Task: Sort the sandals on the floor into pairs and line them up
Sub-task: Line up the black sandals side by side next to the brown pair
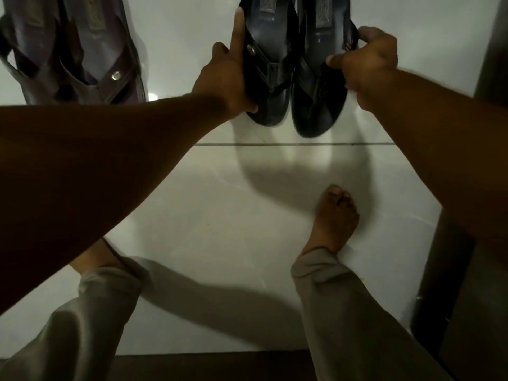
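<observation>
Head view is being filled largely by two bare forearms, and much is being cut off: the heels of two black sandals are being clipped by the frame's 12 o'clock edge, and a brown pair (74, 50) at 10 o'clock is being blurred and partly cropped. Four sandals are being counted, two black and two brown. The left black sandal (270, 64) is being gripped along its outer edge by the left hand (225, 78), forefinger stretched up its side. The right black sandal (320, 78) is being pinched at its outer strap by the right hand (368, 59). Both are being kept side by side, toes towards 6 o'clock, over the pale tiled floor (220, 202); contact with it cannot be told. One bare foot (334, 218) is being shown fully, the other being hidden by the left arm.
</observation>
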